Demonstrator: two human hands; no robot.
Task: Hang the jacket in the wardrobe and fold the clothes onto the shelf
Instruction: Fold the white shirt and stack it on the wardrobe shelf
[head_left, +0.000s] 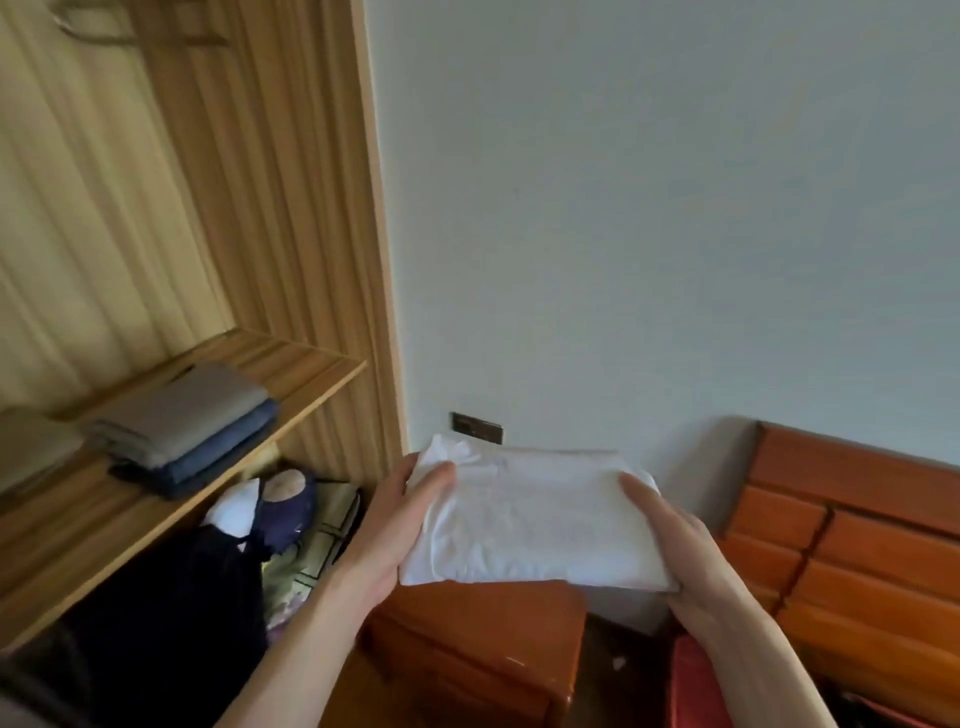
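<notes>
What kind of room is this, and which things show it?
Most likely a bedroom. An open wooden wardrobe has folded clothes on its shelf, and a wooden headboard stands beside a bedside cabinet. Both hands hold a folded white garment.

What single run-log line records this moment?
stage: carrying | held: folded white garment | left hand: grips | right hand: grips | shelf: folded stack present
</notes>
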